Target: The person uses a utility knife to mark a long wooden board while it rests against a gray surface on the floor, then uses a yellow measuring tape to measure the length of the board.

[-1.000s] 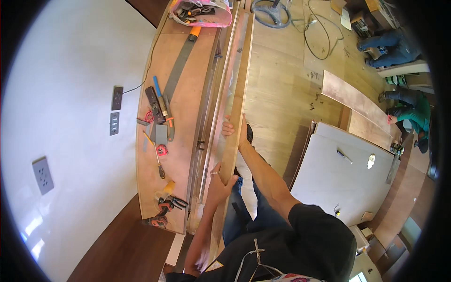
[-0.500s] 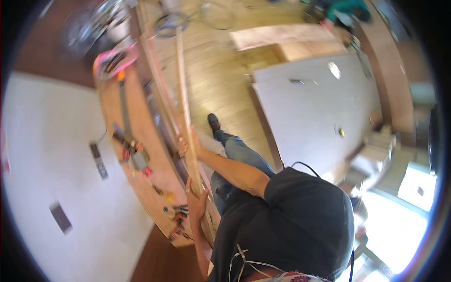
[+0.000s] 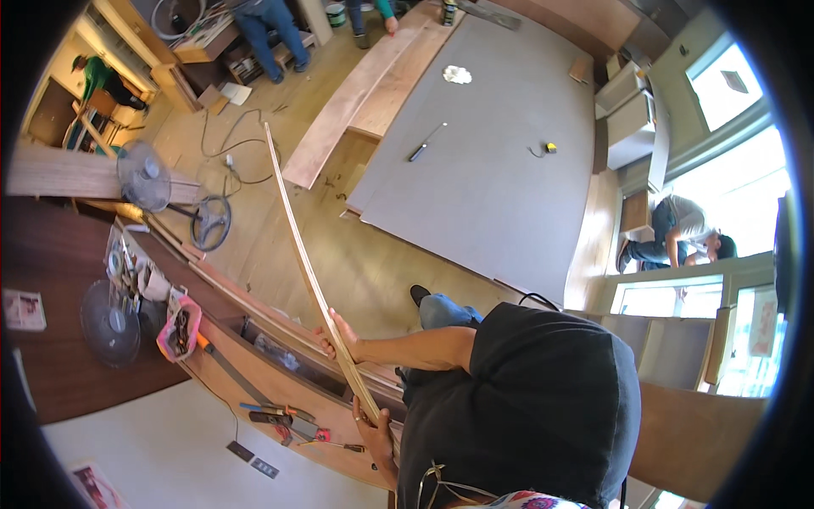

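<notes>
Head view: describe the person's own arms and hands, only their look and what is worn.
Both hands are bare, with no gloves, rings or watch to be seen. The right hand leads into a forearm bare up to the sleeve of a dark, near-black short-sleeved top. The left hand and its wrist are bare too; its upper arm is hidden behind the top.

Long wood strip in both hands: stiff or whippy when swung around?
Probably whippy: the long wood strip is very thin for its length, though fisheye exaggerates its curve. Likely light, since the right hand and left hand grip it only near one end. The far end could sway.
</notes>
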### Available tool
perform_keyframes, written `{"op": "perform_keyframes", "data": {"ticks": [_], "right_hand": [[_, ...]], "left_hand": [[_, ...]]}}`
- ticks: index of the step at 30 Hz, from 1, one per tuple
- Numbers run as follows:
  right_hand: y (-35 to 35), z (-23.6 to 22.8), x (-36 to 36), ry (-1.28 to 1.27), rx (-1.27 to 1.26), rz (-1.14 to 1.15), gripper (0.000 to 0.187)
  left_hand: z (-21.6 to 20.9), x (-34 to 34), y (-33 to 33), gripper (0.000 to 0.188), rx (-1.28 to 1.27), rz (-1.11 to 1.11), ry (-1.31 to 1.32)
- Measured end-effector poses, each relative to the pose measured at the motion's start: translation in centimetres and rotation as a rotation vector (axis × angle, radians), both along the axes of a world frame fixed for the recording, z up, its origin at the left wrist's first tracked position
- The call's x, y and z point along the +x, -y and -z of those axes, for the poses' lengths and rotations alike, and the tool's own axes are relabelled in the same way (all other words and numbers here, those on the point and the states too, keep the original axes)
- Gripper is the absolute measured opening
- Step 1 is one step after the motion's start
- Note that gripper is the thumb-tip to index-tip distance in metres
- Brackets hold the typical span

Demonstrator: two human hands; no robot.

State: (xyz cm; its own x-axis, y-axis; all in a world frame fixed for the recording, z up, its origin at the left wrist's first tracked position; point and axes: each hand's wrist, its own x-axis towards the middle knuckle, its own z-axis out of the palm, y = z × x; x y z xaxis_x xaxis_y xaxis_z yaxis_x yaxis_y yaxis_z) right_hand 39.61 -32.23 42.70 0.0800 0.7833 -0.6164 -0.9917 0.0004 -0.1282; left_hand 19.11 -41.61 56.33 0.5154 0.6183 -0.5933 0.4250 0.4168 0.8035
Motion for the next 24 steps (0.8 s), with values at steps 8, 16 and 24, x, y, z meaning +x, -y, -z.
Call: {"op": "perform_keyframes", "data": {"ticks": [8,16,24], "right_hand": [[1.8,-1.8,8.1,0.006,0.061,0.087,0.092],[5.0,-0.8,13.2,0.025,0.07,0.251,0.096],[8.7,-2.4,15.3,0.016,0.096,0.452,0.092]], "left_hand": [[1.8,5.1,-1.7,0.078,0.0,0.075,0.172],[2.6,9.6,-1.6,0.079,0.117,0.297,0.034],[2.0,11.3,-2.6,0.081,0.177,0.538,0.127]]}}
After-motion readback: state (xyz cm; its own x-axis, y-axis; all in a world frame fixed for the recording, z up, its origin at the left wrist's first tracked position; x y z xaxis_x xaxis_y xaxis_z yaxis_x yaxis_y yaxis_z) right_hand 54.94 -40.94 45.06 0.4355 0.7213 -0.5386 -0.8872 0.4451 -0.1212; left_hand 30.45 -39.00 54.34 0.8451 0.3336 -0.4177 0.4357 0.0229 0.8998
